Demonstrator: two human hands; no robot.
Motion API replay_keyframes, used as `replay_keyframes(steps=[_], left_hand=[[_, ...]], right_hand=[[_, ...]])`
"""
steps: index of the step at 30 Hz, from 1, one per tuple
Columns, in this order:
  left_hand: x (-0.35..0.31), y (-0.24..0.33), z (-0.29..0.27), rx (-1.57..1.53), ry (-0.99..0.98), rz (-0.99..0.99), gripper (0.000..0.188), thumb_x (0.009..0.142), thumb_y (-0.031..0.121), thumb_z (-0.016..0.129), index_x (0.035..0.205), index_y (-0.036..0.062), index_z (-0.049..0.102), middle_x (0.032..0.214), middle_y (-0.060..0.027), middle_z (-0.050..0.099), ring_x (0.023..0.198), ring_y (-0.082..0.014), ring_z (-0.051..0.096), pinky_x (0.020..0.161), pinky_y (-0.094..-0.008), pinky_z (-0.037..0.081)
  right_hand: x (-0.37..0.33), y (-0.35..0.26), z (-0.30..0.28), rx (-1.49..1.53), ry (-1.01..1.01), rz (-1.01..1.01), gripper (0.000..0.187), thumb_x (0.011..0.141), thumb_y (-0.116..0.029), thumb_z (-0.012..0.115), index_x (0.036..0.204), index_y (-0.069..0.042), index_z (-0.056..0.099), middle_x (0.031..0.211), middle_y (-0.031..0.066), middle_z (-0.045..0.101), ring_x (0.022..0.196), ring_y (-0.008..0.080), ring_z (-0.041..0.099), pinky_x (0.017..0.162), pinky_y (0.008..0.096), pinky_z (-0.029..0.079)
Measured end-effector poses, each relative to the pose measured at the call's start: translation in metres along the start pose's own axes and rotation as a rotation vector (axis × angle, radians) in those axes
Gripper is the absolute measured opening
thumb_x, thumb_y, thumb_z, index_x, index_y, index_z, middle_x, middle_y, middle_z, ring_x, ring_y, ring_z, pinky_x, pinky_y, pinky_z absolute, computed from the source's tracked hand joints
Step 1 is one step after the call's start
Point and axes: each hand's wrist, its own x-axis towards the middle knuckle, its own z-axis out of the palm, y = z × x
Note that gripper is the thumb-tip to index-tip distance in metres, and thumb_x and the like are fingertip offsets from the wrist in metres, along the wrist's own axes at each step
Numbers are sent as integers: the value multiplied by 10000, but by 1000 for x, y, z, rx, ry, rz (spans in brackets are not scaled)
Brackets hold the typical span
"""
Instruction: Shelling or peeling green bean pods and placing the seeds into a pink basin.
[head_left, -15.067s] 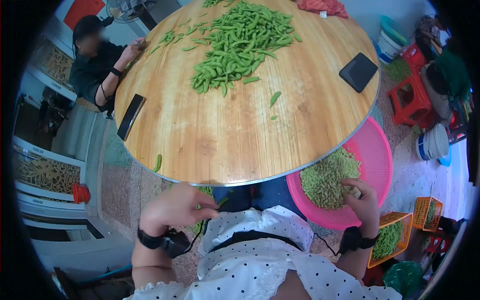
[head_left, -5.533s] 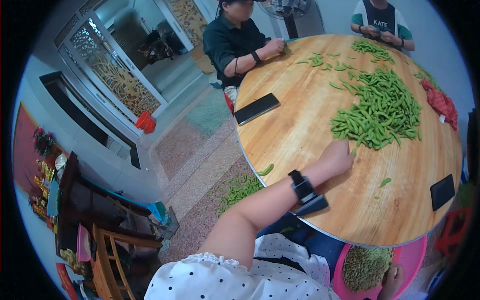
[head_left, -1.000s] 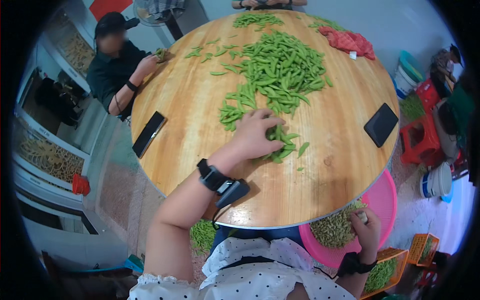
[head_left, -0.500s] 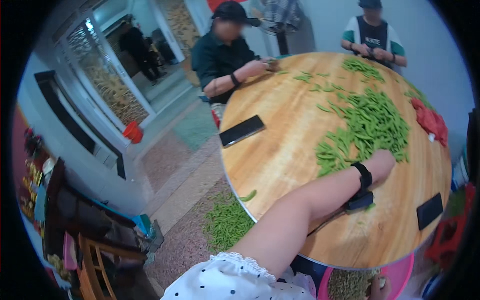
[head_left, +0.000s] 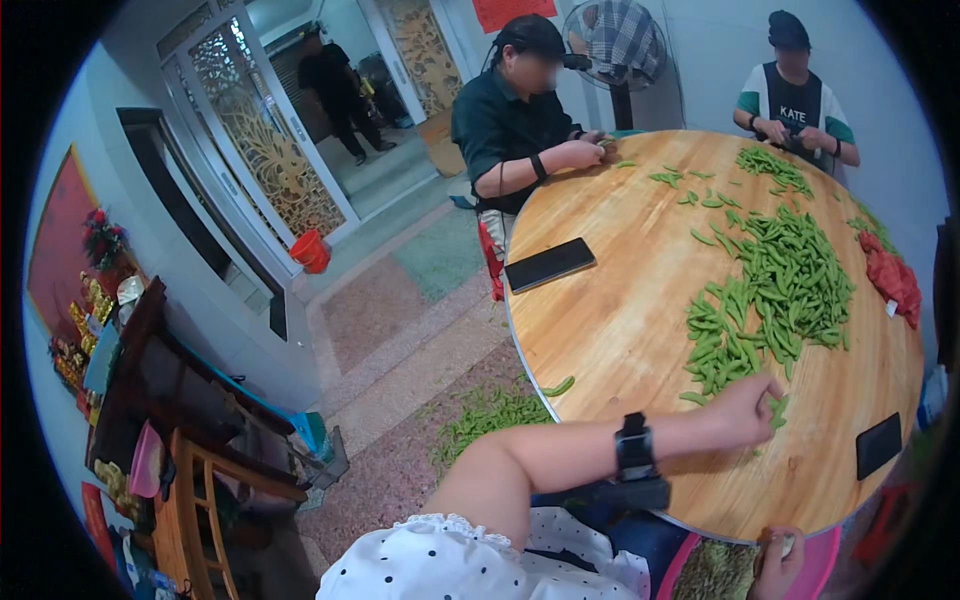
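The pile of pods [head_left: 795,275] lies on the table [head_left: 620,350] just beyond the left hand [head_left: 745,408], its long axis running away and slightly rightward; that hand, much the nearer, has its fingers curled together on a green pod [head_left: 779,411]. The right hand [head_left: 778,568] is at the pink basin [head_left: 822,560] by the table's near edge, its grip too hidden to tell. Farther out, pale lettering crosses a co-worker's dark top [head_left: 797,100], and the red cloth [head_left: 889,275] bears a white tag [head_left: 891,308], too small to read.

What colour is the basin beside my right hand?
The basin is pink, at the head view's lower edge.
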Motion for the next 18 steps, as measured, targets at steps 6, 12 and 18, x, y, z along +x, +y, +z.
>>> replay_keyframes(steps=[6,12,18], left_hand=[[-64,-2,29,-330,-265,-168,172,768,54,628,919,7,559,712,13,552,651,-48,497,576,-190,411],[-93,-14,44,-306,-251,-189,127,795,16,588,913,1,543,750,-2,562,644,-30,491,571,-180,406],[-95,-13,52,-243,-320,-176,166,805,5,579,968,-6,554,840,-32,591,672,-41,493,589,-192,411]], right_hand=[[-3,18,31,-100,127,-69,121,842,-120,455,782,-36,518,637,1,452,511,78,406,438,203,336],[-8,10,37,447,-307,133,262,903,-255,432,828,-23,529,641,-15,452,512,52,378,451,183,294],[-14,19,33,491,-383,112,333,914,-342,412,875,-30,523,644,-28,439,515,38,347,452,155,264]])
